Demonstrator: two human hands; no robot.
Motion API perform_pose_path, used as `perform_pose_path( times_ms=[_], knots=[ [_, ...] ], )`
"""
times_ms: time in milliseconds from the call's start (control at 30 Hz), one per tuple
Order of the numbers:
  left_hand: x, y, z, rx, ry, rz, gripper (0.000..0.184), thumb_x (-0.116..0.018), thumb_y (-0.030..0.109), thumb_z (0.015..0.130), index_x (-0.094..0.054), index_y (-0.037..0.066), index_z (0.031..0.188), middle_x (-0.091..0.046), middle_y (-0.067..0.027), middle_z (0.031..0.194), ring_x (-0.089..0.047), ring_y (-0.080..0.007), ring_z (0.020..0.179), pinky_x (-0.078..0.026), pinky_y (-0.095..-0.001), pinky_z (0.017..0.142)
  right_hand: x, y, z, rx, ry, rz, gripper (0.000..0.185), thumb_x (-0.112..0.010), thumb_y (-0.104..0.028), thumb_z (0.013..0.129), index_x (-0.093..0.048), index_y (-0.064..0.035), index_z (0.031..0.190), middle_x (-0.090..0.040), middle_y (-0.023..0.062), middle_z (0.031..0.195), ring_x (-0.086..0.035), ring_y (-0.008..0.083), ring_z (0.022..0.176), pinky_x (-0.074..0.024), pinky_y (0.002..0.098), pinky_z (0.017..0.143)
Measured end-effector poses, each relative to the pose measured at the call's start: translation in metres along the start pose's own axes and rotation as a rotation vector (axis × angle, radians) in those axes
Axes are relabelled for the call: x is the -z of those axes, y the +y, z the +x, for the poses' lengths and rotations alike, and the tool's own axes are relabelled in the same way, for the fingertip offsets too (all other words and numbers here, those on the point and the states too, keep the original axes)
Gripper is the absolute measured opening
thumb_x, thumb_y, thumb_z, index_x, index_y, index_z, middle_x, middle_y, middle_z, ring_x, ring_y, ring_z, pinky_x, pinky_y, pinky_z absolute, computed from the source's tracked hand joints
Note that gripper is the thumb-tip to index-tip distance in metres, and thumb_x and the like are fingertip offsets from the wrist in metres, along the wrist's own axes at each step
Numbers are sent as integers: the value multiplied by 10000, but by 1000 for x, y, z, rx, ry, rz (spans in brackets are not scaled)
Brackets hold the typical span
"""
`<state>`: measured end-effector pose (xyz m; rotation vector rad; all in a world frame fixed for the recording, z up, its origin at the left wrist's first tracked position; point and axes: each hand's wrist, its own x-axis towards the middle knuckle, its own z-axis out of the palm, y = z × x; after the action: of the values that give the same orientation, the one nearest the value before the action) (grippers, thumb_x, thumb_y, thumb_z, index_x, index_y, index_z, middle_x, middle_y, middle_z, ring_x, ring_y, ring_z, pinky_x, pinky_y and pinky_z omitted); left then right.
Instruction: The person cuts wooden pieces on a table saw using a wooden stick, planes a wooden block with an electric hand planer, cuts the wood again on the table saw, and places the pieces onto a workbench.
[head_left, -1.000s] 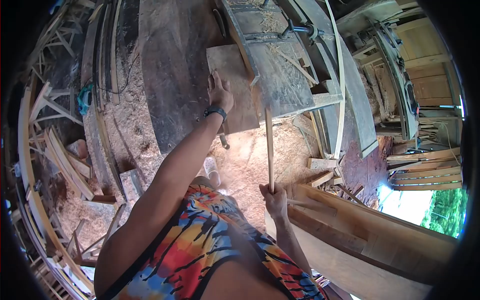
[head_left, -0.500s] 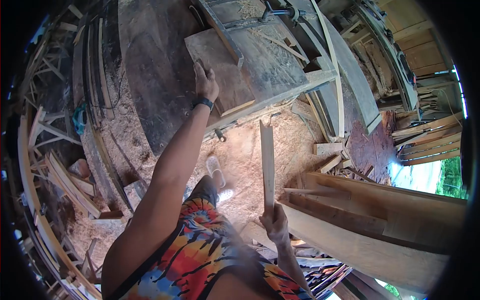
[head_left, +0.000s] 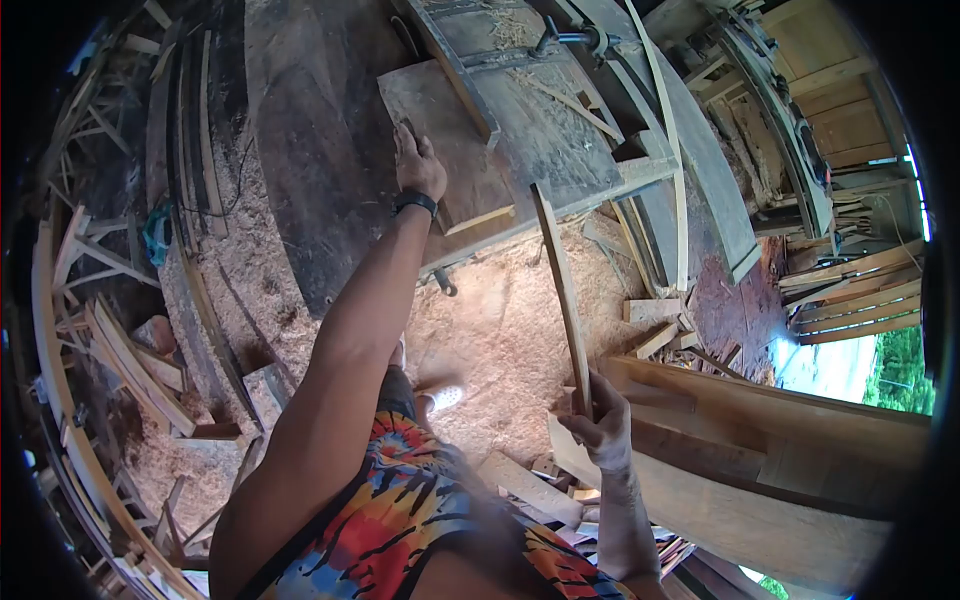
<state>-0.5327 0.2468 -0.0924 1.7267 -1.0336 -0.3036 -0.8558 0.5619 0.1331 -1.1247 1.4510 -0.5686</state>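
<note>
My left hand (head_left: 421, 172), with a dark band at the wrist, rests on the left edge of a flat wooden board (head_left: 470, 180), fingers stretched out along it. That board lies on a dark worktable (head_left: 310, 130) against a straight fence bar (head_left: 455, 68). Low on the right, my right hand (head_left: 604, 428) grips the near end of a long narrow wooden strip (head_left: 562, 290). The strip tilts up to the left, its far end close to the table's front edge in view; whether it touches the table I cannot tell.
A clamp (head_left: 578, 38) sits at the table's far side. Sawdust and shavings (head_left: 500, 330) cover the floor. Long wooden planks (head_left: 720, 500) stand at the lower right, near offcuts (head_left: 655, 312). Stacked curved wooden pieces (head_left: 135, 365) line the left.
My right hand has moved right and slightly up with the strip, which has gone from nearly upright in view to leaning left. My left hand stays on the board.
</note>
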Motion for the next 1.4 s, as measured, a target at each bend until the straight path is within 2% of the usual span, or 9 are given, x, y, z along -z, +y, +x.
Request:
perform_pose_path(
  times_ms=[100,133,233,367,433,700,1000,1100,1400],
  knots=[
    [4,6,5,33,-11,1,536,-430,213,1031,-310,-70,1470,-347,-287,1515,-337,-386,1418,-289,-385,1166,-5,10,11,24,-94,105,481,-653,-82,825,-577,11,1291,-595,24,779,-559,70,671,-460,230,593],
    [5,9,6,47,-15,-2,536,-431,215,1030,-314,-70,1469,-351,-288,1513,-338,-388,1417,-290,-385,1166,-1,14,17,86,-144,-99,446,-564,-70,886,-559,2,1326,-617,64,773,-606,118,662,-488,262,588],
    [4,6,6,32,0,-7,538,-431,233,1031,-328,-67,1465,-357,-287,1509,-340,-392,1415,-291,-386,1166,-20,9,23,280,99,-275,457,-545,-39,913,-527,-4,1368,-674,132,852,-632,164,672,-515,301,603],
    [1,2,12,10,14,11,542,-434,255,1028,-347,-66,1456,-364,-285,1507,-345,-390,1413,-294,-390,1165,-13,0,30,406,118,-571,465,-553,-19,932,-508,-26,1394,-700,217,1070,-717,308,821,-559,359,695],
    [5,10,13,63,-12,-15,556,-438,263,1025,-339,-74,1457,-353,-280,1515,-342,-385,1417,-294,-389,1167,-8,-15,28,263,119,-520,431,-568,-36,937,-560,-87,1365,-705,219,957,-717,333,790,-551,375,672],
    [4,6,21,87,-35,7,580,-414,293,1026,-310,-52,1480,-328,-265,1533,-359,-408,1393,-315,-420,1149,1,-32,56,307,165,-666,448,-626,-37,896,-610,-127,1334,-655,157,720,-655,238,563,-499,357,546],
    [4,5,26,83,-39,7,582,-414,285,1023,-300,-48,1486,-317,-269,1537,-363,-420,1387,-311,-434,1148,2,-37,83,316,154,-610,431,-623,-25,889,-623,-117,1309,-699,228,910,-728,272,727,-525,353,595],
    [6,10,27,95,-54,-4,582,-413,280,1025,-295,-55,1486,-312,-274,1538,-342,-417,1402,-296,-430,1158,1,-45,85,308,152,-662,411,-621,-23,910,-623,-85,1317,-646,138,707,-526,76,587,-461,272,560],
    [3,6,36,71,-55,-18,582,-404,272,1030,-280,-61,1491,-309,-295,1531,-308,-409,1424,-261,-424,1177,-8,-48,91,315,163,-641,404,-610,-13,919,-617,-77,1317,-716,185,879,-624,106,693,-500,286,637]
  ],
)
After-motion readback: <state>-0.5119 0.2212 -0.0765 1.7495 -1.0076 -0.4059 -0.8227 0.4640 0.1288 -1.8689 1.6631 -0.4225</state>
